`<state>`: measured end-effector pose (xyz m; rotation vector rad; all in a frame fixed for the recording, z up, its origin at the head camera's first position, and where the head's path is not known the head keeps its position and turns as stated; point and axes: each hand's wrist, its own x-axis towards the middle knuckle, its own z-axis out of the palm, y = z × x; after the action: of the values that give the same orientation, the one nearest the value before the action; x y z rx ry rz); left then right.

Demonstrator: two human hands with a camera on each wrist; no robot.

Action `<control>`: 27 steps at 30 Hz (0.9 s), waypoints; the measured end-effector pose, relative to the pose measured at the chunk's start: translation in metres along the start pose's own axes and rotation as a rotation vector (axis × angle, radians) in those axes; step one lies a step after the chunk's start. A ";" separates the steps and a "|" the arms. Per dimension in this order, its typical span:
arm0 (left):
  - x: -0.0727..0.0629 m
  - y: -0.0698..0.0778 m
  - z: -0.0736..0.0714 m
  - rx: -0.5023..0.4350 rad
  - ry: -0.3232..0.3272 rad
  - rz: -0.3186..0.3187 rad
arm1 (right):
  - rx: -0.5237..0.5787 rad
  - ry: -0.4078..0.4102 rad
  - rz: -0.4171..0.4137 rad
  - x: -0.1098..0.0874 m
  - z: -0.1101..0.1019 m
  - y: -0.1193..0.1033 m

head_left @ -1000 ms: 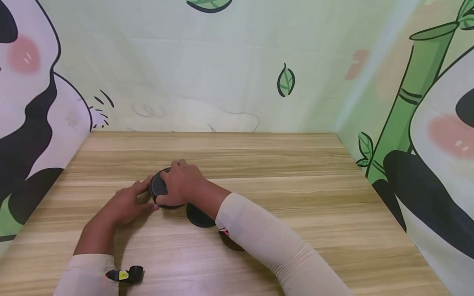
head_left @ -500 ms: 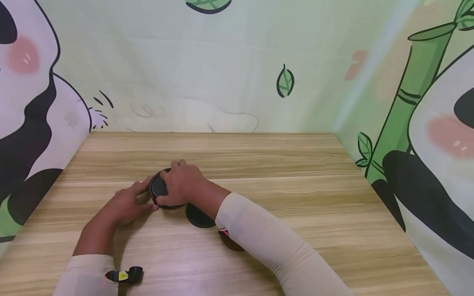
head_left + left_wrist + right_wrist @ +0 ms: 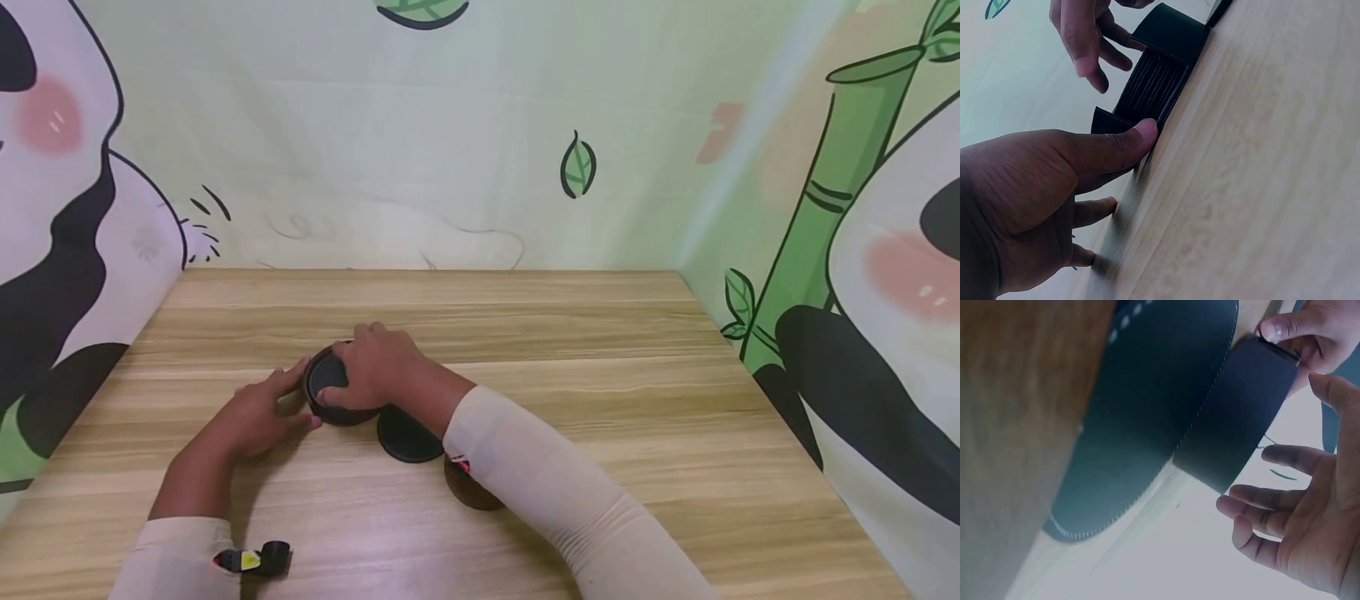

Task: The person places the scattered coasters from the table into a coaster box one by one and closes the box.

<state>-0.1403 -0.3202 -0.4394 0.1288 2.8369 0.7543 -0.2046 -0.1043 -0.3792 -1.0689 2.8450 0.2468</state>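
A round black coaster holder (image 3: 327,375) stands on the table, left of centre. In the left wrist view a stack of thin black coasters (image 3: 1152,84) shows through the gap in its side wall. My left hand (image 3: 258,414) grips the holder's near left side, thumb at its lower edge. Over its right part is my right hand (image 3: 378,367); the right wrist view shows those fingers spread and loosely bent just off the wall. Beside the holder lies a black round coaster (image 3: 408,437) with white stitching along its edge. A brown disc (image 3: 471,490) is partly under my right sleeve.
The wood-grain table (image 3: 600,400) reaches back to a printed cloth wall (image 3: 480,167) with pandas and bamboo. A small black camera (image 3: 273,557) sits on my left wrist, just above the tabletop.
My right hand has shifted slightly right and its fingers have loosened, baring more of the holder's top. The left hand stays in place.
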 end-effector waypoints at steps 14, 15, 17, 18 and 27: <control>-0.001 0.003 -0.002 0.000 -0.012 -0.024 | 0.091 0.014 -0.012 -0.018 -0.007 0.024; -0.001 0.003 -0.002 -0.001 -0.013 -0.023 | 0.098 0.009 -0.013 -0.020 -0.008 0.025; -0.001 0.003 -0.002 -0.004 -0.012 -0.022 | 0.118 0.006 -0.009 -0.024 -0.009 0.028; -0.001 0.003 -0.002 -0.005 -0.011 -0.021 | 0.130 0.006 -0.008 -0.026 -0.010 0.029; -0.001 0.001 -0.001 0.001 0.001 -0.008 | 0.128 -0.091 0.020 -0.047 -0.011 0.028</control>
<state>-0.1392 -0.3199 -0.4381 0.1171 2.8375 0.7517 -0.1876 -0.0552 -0.3582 -0.9797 2.7496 0.1105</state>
